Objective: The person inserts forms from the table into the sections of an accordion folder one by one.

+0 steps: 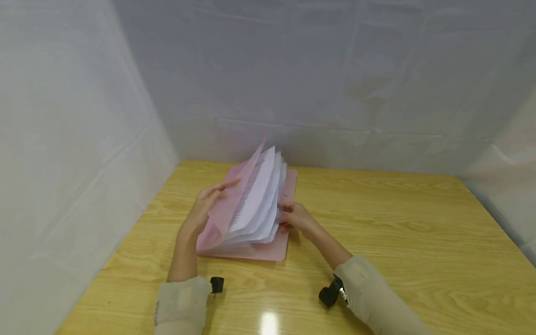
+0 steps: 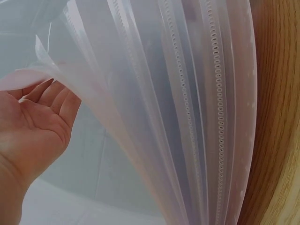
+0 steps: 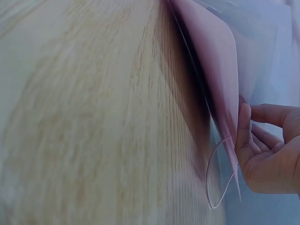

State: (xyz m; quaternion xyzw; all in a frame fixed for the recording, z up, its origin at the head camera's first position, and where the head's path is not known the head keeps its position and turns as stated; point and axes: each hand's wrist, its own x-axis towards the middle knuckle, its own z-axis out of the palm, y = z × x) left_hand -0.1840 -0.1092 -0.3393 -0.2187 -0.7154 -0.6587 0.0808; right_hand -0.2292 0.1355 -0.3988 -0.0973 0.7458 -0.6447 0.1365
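A pink display book [image 1: 286,246] lies on the table with its front cover [image 1: 229,204] lifted to the left. Clear sleeves [image 2: 140,93] holding white, hole-edged sheets [image 1: 256,200] fan out between its covers. My left hand [image 1: 206,204] rests its extended fingers against the outside of the raised cover; in the left wrist view the fingertips pass behind the cover's edge. At the book's right edge, my right hand [image 1: 296,217] pinches sleeve edges between thumb and index finger, just over the back cover [image 3: 211,51]. A thin elastic loop [image 3: 209,180] hangs from that cover.
The wooden table [image 1: 389,232] extends to the right of the book and in front of it. Pale sheeting [image 1: 314,83] walls in the back and both sides. Black wrist devices [image 1: 330,294] stick out from both sleeves.
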